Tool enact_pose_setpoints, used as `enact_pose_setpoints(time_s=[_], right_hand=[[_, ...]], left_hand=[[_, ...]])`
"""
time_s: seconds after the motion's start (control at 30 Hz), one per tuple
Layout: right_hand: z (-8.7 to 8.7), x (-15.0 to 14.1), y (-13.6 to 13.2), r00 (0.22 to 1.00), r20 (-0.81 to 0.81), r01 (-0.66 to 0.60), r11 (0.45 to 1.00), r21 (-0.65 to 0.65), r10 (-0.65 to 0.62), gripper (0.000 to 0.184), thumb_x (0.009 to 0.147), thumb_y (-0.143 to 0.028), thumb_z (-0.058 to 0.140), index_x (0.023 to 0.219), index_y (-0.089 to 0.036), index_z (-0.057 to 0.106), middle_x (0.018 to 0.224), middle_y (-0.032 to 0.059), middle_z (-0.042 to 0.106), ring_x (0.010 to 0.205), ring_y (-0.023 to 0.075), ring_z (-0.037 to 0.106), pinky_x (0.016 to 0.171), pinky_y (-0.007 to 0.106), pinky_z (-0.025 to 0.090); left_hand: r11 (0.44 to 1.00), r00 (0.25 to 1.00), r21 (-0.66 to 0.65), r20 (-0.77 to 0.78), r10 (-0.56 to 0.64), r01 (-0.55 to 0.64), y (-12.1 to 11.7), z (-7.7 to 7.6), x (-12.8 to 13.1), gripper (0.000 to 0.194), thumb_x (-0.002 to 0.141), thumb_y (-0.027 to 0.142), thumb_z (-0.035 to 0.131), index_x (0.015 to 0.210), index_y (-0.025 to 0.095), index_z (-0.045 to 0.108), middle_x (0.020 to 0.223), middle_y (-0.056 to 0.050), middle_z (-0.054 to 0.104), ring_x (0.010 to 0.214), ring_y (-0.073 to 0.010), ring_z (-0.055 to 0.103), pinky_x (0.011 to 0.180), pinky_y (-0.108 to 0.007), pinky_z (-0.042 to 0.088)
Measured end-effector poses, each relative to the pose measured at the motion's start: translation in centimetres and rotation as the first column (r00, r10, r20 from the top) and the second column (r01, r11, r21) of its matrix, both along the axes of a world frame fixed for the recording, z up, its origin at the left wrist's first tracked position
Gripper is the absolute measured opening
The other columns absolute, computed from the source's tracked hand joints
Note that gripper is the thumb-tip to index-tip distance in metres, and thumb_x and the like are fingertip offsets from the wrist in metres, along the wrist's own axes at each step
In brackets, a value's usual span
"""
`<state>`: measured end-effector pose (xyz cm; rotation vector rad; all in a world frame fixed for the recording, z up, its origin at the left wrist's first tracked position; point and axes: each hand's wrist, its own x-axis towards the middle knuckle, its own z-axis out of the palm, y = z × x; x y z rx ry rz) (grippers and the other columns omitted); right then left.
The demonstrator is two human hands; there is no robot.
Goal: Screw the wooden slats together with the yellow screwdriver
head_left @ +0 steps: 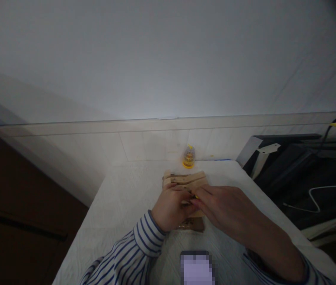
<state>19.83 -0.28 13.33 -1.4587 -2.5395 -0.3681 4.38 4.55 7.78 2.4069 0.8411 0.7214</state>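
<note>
A small assembly of pale and brown wooden pieces [185, 180] lies on the white-covered table. My left hand [172, 208] is closed on its left side, fingers curled over the wood. Reaching in from the right, my right hand [224, 204] is closed in a pinch, its fingertips meeting those of my left hand above the wood. A bit of a small yellow object [196, 196] shows between the right fingertips; most of it is hidden. Below the hands, a brown flat piece [196, 224] with a shiny surface sticks out.
Behind the wood, near the wall, stands a small clear dome-shaped container [188, 157] with a yellow base. A phone-like device [197, 269] with a blurred screen lies at the near edge. Dark panels [292, 166] and a white cable [331, 186] are right of the table [120, 194].
</note>
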Motion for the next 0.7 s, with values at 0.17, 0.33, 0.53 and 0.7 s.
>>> enact_pose_setpoints(time_s=[0.17,0.33,0.53,0.7], right_hand=[[-0.3,0.0,0.0,0.999,0.024,0.038,0.998,-0.049,-0.036,0.011,0.081,-0.015,0.049,0.076,-0.017,0.059,0.065,0.0028,0.065,0.051,0.0174,0.058,0.044,0.027,0.024],[-0.4,-0.1,0.0,0.997,0.046,0.066,0.996,-0.06,-0.064,0.012,0.084,-0.019,0.049,0.076,-0.017,0.058,0.066,0.004,0.065,0.053,0.0191,0.059,0.044,0.028,0.024],[-0.1,-0.3,0.1,0.995,0.033,0.099,0.988,-0.117,-0.096,0.016,0.086,-0.02,0.046,0.078,-0.017,0.059,0.069,0.0048,0.066,0.056,0.0198,0.061,0.045,0.028,0.028],[0.1,-0.3,0.2,0.995,0.021,0.096,0.989,-0.109,-0.094,0.013,0.085,-0.019,0.048,0.079,-0.018,0.059,0.069,0.0043,0.066,0.058,0.0207,0.062,0.047,0.029,0.032]], left_hand=[[1.0,1.0,-0.01,0.002,-0.02,0.02,0.2,-0.2,0.0,0.01,0.081,0.025,0.06,0.083,0.019,0.067,0.092,-0.003,0.07,0.097,-0.0212,0.06,0.097,-0.039,0.036],[0.999,0.999,-0.011,0.018,-0.034,0.034,0.2,-0.2,0.0,0.012,0.082,0.029,0.059,0.08,0.02,0.067,0.089,-0.004,0.07,0.096,-0.0212,0.061,0.096,-0.039,0.037],[0.998,0.997,0.017,-0.041,0.059,-0.058,-0.2,0.1,0.3,0.01,0.08,0.026,0.06,0.08,0.018,0.065,0.094,-0.005,0.069,0.096,-0.0206,0.061,0.094,-0.037,0.038],[0.995,0.995,0.039,-0.041,0.093,-0.091,-0.4,0.9,0.2,0.018,0.077,0.028,0.065,0.093,0.021,0.065,0.099,-0.003,0.069,0.098,-0.0196,0.06,0.096,-0.037,0.034]])
